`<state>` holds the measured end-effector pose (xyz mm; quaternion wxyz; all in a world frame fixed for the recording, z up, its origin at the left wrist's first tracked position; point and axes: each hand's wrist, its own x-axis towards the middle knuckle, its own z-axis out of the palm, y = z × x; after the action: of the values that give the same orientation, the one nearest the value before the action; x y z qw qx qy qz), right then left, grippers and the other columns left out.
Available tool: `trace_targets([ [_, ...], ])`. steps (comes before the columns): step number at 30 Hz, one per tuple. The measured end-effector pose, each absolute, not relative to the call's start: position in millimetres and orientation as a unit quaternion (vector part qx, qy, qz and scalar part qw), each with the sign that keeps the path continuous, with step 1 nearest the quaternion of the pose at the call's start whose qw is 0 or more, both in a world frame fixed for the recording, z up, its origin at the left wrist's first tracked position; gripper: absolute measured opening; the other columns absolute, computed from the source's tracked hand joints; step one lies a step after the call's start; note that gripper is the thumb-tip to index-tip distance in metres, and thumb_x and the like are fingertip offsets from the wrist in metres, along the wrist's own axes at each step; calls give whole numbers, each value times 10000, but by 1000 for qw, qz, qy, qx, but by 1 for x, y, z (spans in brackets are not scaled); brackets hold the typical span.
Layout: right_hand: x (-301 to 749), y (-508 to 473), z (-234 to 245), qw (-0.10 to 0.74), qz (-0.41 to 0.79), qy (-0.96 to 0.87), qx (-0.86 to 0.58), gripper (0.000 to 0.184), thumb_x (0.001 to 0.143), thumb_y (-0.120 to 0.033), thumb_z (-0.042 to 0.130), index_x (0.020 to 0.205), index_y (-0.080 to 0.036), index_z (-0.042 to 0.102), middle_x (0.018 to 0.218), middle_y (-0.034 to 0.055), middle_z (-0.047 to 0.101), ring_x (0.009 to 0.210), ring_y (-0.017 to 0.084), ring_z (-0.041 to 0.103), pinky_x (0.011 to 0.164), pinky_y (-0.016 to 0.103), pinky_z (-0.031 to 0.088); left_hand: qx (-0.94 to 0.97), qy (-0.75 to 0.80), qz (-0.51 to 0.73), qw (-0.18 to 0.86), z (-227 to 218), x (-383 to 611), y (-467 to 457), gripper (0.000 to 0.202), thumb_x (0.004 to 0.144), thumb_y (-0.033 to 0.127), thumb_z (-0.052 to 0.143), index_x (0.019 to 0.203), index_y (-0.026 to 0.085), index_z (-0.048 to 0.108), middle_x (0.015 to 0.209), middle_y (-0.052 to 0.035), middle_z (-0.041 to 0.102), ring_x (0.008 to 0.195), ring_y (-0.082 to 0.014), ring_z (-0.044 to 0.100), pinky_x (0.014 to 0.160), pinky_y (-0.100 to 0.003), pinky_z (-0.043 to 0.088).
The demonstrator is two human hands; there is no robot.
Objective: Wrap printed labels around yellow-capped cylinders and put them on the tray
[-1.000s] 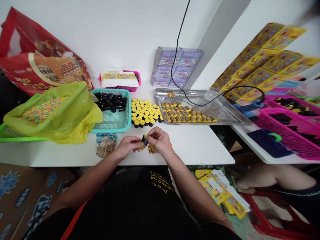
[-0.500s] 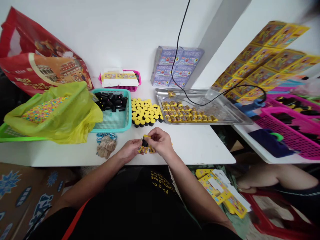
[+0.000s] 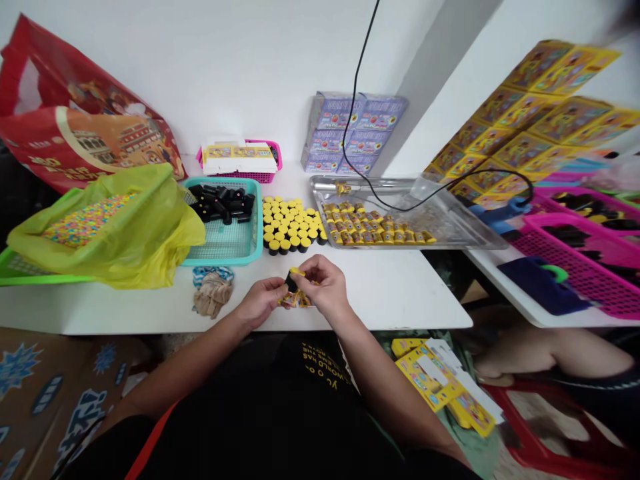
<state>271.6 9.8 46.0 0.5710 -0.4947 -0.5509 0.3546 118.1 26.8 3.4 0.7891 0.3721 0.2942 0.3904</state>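
My left hand (image 3: 261, 301) is closed on a small black container (image 3: 291, 283) near the table's front edge. Thumb and fingers of my right hand (image 3: 326, 285) pinch its yellow lid (image 3: 297, 271) from the other side. Just below the container lie small yellow printed pieces (image 3: 290, 300), partly covered by my hands. Beyond my hands, many black containers with yellow caps (image 3: 290, 223) stand packed together. A turquoise basket (image 3: 260, 233) to their left holds loose black containers (image 3: 227, 203). On their right, a metal tray (image 3: 360, 247) carries rows of yellow printed pieces (image 3: 373, 230).
A crumpled cloth (image 3: 213, 293) lies left of my hands. Farther left, a yellow-green bag (image 3: 170, 240) holds colourful beads (image 3: 90, 217). Purple boxes (image 3: 345, 133) stand by the wall, and a black cable (image 3: 356, 87) hangs over the tray. A person's leg (image 3: 560, 350) shows at right.
The container in my hands has tilted slightly, and its yellow lid shows more between my right fingers. My hands have barely shifted.
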Motion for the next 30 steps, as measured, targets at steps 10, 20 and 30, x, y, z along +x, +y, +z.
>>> trace_targets([
  [10, 266, 8, 38, 628, 380, -442, -515, 311, 672, -418, 790, 727, -220, 556, 627, -39, 578, 505, 103, 533, 480, 246, 457, 373, 278, 388, 795, 6, 117, 25, 398, 671, 442, 818, 790, 98, 658, 753, -93, 683, 609, -172, 647, 538, -269, 484],
  [20, 266, 10, 28, 662, 402, -381, -505, 271, 690, -383, 788, 732, -210, 585, 626, -37, 614, 497, 105, 552, 509, 254, 479, 375, 280, 372, 801, 5, 113, 25, 414, 745, 431, 761, 945, 81, 669, 898, -150, 707, 667, -205, 687, 519, -272, 527],
  [30, 269, 5, 28, 656, 351, -423, -518, 256, 697, -383, 790, 761, -211, 612, 704, -21, 629, 561, 112, 553, 563, 270, 481, 347, 305, 393, 795, 5, 115, 27, 418, 710, 424, 795, 919, 82, 679, 883, -137, 710, 695, -212, 699, 555, -266, 521],
])
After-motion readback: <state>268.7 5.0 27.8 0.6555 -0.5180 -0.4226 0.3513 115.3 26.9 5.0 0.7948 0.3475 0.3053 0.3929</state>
